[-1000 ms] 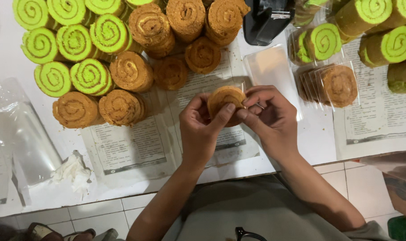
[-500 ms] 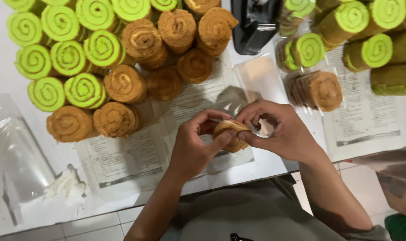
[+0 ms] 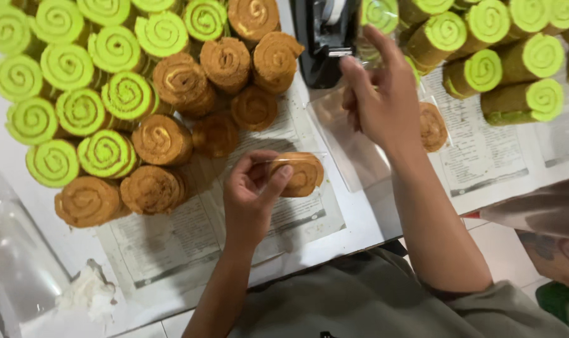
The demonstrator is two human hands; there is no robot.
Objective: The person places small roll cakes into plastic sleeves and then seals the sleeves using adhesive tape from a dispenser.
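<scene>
Brown swirl roll [image 3: 300,174] at centre shows a paler spiral. Green rolls [image 3: 78,109] at ten o'clock are lime with yellowish spirals. The dispenser [image 3: 322,40] at twelve is black; the surface [image 3: 372,219] white, the newsprint [image 3: 190,231] grey.

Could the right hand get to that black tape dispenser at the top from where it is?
Probably yes. The right hand is raised with its fingertips right at the black tape dispenser, and nothing lies between them. The left hand holds the wrapped brown roll slice lower down, out of the way.

Bare newspaper [image 3: 190,241] open near table edge, stacked brown rolls [image 3: 172,134] crowding left, black tape dispenser [image 3: 322,44] blocking far side
</scene>
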